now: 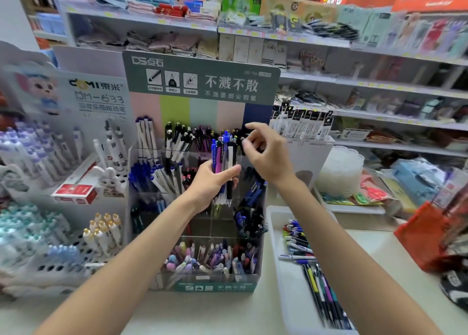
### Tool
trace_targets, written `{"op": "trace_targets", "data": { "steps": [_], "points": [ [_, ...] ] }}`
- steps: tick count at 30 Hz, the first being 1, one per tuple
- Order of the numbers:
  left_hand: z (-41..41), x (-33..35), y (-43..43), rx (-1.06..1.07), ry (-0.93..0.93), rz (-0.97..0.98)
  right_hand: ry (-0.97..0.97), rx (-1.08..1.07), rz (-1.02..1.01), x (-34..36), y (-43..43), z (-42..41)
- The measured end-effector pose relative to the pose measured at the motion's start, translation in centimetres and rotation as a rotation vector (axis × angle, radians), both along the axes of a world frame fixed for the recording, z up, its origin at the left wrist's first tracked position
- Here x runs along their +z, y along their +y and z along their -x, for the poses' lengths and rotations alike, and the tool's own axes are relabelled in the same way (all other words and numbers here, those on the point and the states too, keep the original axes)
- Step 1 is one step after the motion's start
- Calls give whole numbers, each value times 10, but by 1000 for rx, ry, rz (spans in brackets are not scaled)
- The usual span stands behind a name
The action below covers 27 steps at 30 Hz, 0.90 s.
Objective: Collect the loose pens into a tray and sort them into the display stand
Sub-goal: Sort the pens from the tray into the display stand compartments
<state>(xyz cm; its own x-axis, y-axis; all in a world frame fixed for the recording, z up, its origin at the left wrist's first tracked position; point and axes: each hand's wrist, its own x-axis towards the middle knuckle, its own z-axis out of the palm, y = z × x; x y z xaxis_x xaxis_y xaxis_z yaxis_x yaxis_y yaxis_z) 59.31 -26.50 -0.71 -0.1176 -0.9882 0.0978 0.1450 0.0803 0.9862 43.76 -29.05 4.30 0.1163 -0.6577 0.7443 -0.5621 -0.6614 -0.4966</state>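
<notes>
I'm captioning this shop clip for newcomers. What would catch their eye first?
The two hands in the middle: the left hand grips a bunch of pens upright, while the right hand pinches a dark pen beside it. Behind them rises the display stand with its green header, compartments packed with pens. A white tray of loose pens lies at lower right.

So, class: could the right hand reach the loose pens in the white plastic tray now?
Likely yes: the right hand is raised, but the open white plastic tray lies below its forearm, its loose pens uncovered.
</notes>
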Motion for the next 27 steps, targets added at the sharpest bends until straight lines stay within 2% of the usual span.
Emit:
{"op": "trace_targets", "data": {
  "steps": [2, 5, 8, 14, 22, 27],
  "points": [
    [0, 0, 1, -17, -25, 28, 56, 51, -137, -8, 6, -13],
    [-8, -1, 5, -4, -40, 40, 11, 69, -268, -10, 6, -22],
    [-23, -3, 8, 31, -69, 36, 16, 175, -401, -8, 5, -29],
    [-48, 0, 8, 115, -145, 60, 55, 168, -403, -6, 9, -60],
    [-78, 8, 11, 146, -191, 60, -31, 166, -452, -5, 4, -92],
    [-91, 8, 15, 202, -83, 22, -119, 143, -479, 1, 0, -101]
  ]
}}
